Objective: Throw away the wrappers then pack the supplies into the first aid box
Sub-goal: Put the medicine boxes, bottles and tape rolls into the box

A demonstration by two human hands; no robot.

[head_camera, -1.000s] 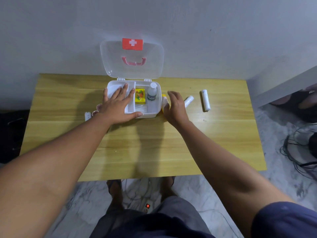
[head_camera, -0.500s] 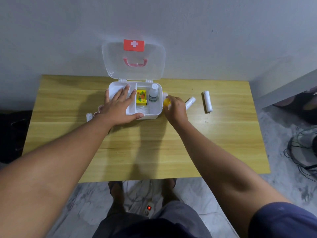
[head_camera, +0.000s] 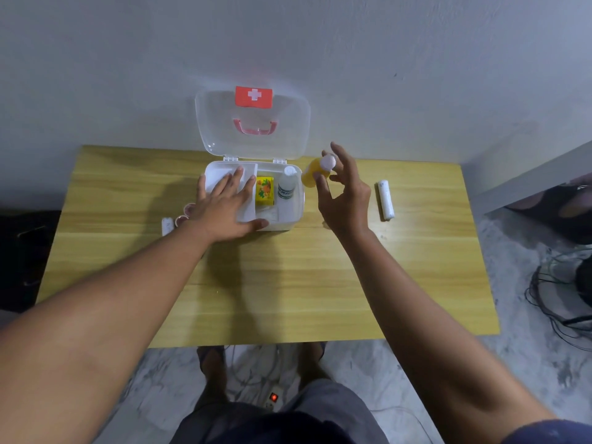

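The white first aid box (head_camera: 296, 216) stands open at the back of the wooden table (head_camera: 272, 283), its clear lid (head_camera: 288, 129) leaning against the wall. Inside lie a yellow carton (head_camera: 265, 190) and a clear bottle with a white cap (head_camera: 286, 186). My left hand (head_camera: 224, 206) rests flat, fingers spread, over the box's left compartment. My right hand (head_camera: 344, 193) is raised just right of the box, fingertips pinching a small yellow bottle with a pale cap (head_camera: 315, 173). A white roll (head_camera: 386, 200) lies to the right.
Left of the box, by my left wrist, lie a small white roll (head_camera: 167, 226) and two small pink-rimmed round things (head_camera: 185, 214). The wall is right behind the box. Cables (head_camera: 557, 299) and a power strip (head_camera: 272, 399) are on the floor.
My right hand closed on the yellow bottle beside the box and has lifted it off the table. The white roll that lay next to it is hidden now. My left hand stayed on the box.
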